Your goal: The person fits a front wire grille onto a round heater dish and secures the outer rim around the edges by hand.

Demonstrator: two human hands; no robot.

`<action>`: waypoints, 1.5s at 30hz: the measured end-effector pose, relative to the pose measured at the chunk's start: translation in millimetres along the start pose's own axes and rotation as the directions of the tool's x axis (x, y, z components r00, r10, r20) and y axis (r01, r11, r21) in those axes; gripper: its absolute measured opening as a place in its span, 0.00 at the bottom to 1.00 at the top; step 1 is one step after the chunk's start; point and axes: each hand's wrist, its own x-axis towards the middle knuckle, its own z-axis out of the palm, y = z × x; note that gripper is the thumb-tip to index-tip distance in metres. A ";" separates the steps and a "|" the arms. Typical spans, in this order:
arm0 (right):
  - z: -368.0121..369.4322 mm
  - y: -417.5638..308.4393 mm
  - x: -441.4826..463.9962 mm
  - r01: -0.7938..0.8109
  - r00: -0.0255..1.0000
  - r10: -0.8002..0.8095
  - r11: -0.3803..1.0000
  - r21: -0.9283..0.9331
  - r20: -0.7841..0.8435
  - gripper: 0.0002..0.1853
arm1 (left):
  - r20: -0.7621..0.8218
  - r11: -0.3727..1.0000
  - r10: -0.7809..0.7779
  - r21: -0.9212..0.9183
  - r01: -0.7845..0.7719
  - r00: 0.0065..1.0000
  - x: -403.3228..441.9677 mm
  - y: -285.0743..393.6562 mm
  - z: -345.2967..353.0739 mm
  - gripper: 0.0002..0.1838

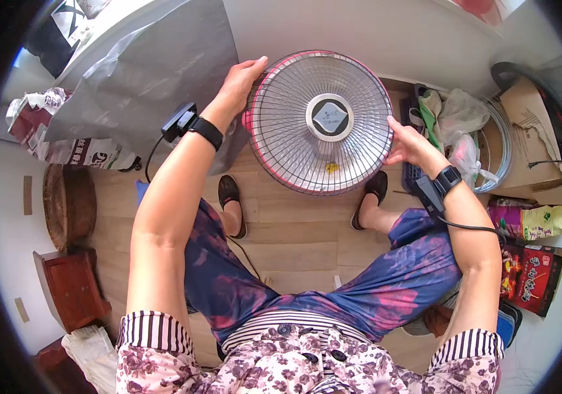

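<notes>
A round electric dish heater (287,154) with a silvery reflector, a black wire grille and a red rim faces up between my hands. A diamond-shaped badge is at its centre, and a small yellow sticker shows lower down. My left hand (241,85) grips the upper left of the rim; some of its fingers are hidden behind the edge. On the right side, my right hand (413,143) holds the rim with its thumb at the grille's edge and the other fingers partly out of sight. Whatever is under the heater cannot be seen.
A large grey sheet (150,72) leans at the upper left. To the right stand a cardboard box (530,125), plastic bags (465,118), a coil of tubing (505,154) and a red box (536,279). A wooden cabinet (71,289) is at the left. My feet are on the wood floor (294,243).
</notes>
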 end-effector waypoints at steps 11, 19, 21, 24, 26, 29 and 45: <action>-9.9 26.9 25.9 -0.009 0.997 0.004 0.998 -0.061 -0.077 0.44 | 0.029 0.997 -0.017 0.078 0.014 0.999 25.9 -10.8 1.1 0.46; -6.2 30.1 24.3 -0.043 0.996 0.038 0.997 -0.064 -0.083 0.39 | 0.107 0.995 -0.050 0.089 0.040 0.993 9.0 9.6 16.9 0.47; -4.3 31.6 23.8 -0.027 0.995 0.022 0.998 -0.058 -0.099 0.39 | 0.083 0.996 -0.043 0.084 0.036 0.996 14.4 5.1 15.8 0.46; -6.9 32.1 27.8 -0.045 0.993 0.039 0.998 -0.054 -0.112 0.40 | 0.069 0.994 -0.041 0.104 0.034 0.997 19.1 -3.2 10.5 0.44; -8.5 34.8 30.1 -0.048 0.988 0.037 0.997 -0.067 -0.153 0.40 | 0.038 0.990 -0.101 0.105 0.096 0.994 18.3 -6.3 6.5 0.43; -1.5 34.2 24.2 -0.030 0.973 0.009 0.996 -0.088 -0.231 0.40 | -0.035 0.955 -0.270 0.114 0.272 0.962 17.4 -10.8 -4.2 0.41; 9.9 12.1 23.3 -0.092 0.716 -0.449 0.699 -0.709 -0.535 0.30 | -0.154 0.553 -0.200 0.798 0.241 0.968 -20.8 -15.8 -8.6 0.30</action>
